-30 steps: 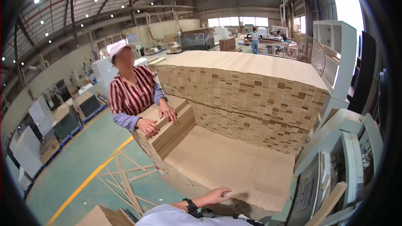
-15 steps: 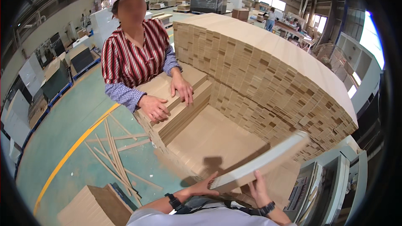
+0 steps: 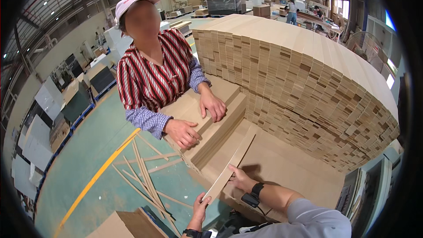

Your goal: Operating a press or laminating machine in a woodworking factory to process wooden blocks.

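My left hand [image 3: 200, 208] grips the near end of a long, narrow brown board piece [image 3: 238, 154] with a pale edge. Partway along its right side, my right hand [image 3: 240, 179] is closed on it too. The piece slants away and to the right above a wide brown board surface [image 3: 291, 156]; whether it is one board or several pressed together I cannot tell. Across from me, a person in a striped top [image 3: 154, 72] rests both hands on a low stack of brown boards [image 3: 185, 111].
A tall wall of stacked board strips [image 3: 299, 79] curves along the right. Loose thin strips [image 3: 145, 174] lie on the green floor at left, near a yellow line [image 3: 99, 178]. A brown board stack [image 3: 116, 227] stands at the lower left. Grey frames [image 3: 374, 194] stand at right.
The board piece has swung from pointing right to pointing away from me, and its broad pale side no longer shows. My left hand moved lower and left; my right arm now reaches across from the right.
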